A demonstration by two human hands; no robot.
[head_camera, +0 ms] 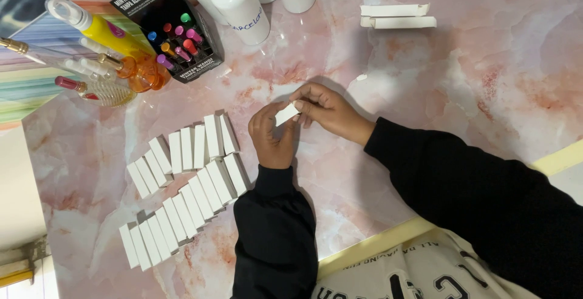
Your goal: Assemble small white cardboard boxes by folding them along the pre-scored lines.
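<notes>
Both hands meet over the middle of a pink marble table (473,80) and hold one small white box (286,114) between them. My left hand (271,136) grips its lower end from below. My right hand (328,109) pinches its upper end with the fingertips. Black sleeves cover both arms. To the left of my left hand lie several identical white boxes (182,189) in two slanted rows, side by side.
A black display box of small coloured vials (173,28) stands at the back left beside several glass perfume bottles (115,62). White plastic bottles (240,4) stand at the back centre. Flat folded white cartons (398,16) lie at the back right.
</notes>
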